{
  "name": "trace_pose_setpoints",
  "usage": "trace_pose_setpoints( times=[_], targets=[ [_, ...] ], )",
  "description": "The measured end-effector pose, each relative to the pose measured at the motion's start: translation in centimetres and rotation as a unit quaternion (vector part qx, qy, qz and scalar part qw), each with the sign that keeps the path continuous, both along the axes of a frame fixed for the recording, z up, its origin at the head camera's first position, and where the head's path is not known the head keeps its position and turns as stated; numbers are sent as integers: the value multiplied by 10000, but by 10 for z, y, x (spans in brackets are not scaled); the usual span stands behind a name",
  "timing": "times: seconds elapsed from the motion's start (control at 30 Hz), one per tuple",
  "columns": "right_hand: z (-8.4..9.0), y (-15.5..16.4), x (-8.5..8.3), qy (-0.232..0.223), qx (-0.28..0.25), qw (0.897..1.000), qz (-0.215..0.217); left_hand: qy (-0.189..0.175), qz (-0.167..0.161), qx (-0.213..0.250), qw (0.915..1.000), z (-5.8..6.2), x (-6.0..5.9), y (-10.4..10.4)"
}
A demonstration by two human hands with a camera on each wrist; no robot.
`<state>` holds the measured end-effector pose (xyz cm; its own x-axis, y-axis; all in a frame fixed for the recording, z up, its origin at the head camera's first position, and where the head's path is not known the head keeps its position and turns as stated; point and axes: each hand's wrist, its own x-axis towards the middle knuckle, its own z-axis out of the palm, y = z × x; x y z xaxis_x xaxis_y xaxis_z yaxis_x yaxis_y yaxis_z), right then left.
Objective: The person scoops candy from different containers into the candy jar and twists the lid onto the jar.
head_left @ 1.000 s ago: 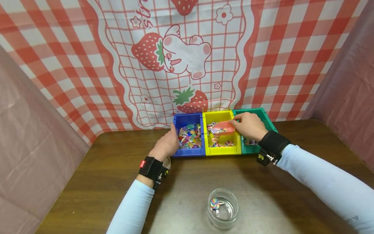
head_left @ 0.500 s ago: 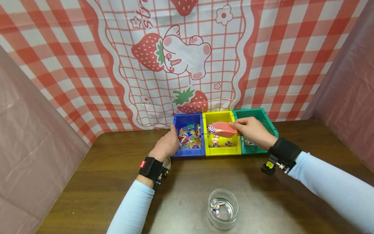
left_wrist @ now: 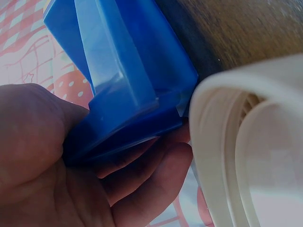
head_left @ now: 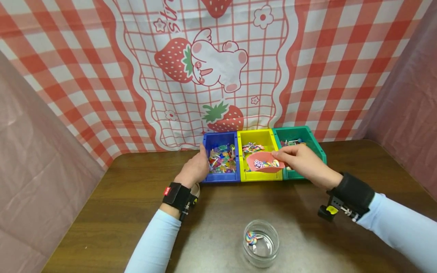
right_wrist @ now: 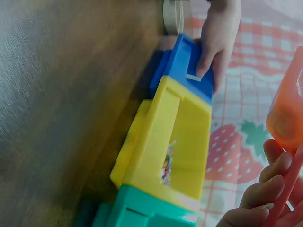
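Bins sit in a row at frame centre: blue bin (head_left: 220, 157) gripped at its left wall by the left hand (head_left: 194, 170); yellow bin (head_left: 259, 159) under the pink scoop (head_left: 264, 162), pinched by the right hand (head_left: 302, 161); scoop loaded, seemingly mid-transfer; glass jar (head_left: 260, 243), bottom centre, holds one lollipop (head_left: 250, 237), so most filling looks undone.

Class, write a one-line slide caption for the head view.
Right hand lifts a pink scoop of candies over the yellow bin; left hand steadies the blue bin.

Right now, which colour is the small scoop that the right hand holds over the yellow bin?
The scoop is salmon pink, with striped candies inside; the head view shows it best.
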<state>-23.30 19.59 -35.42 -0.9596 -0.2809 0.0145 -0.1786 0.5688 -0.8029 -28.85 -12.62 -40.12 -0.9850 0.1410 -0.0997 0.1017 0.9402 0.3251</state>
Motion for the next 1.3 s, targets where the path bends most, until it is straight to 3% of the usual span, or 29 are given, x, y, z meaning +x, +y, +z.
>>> trace_pose_setpoints(
  times=[0.3, 0.57, 0.8, 1.07, 1.3],
  targets=[
    [9, -7, 38, 486, 403, 9969, 480, 46, 5, -61, 10000, 1, 0, -1],
    [2, -12, 62, 1231, 840, 9841, 971, -78, 38, -55, 9999, 0, 0, 1],
    [-1, -15, 75, 2036, 1209, 9632, 1270, -53, -34, -82, 9999, -1, 0, 2],
    [2, -23, 87, 2135, 1918, 9486, 1333, 20, -58, -60, 10000, 0, 0, 0],
    [4, -29, 98, 2589, 2323, 9267, 1423, -52, -29, -51, 10000, 0, 0, 1]
  ],
)
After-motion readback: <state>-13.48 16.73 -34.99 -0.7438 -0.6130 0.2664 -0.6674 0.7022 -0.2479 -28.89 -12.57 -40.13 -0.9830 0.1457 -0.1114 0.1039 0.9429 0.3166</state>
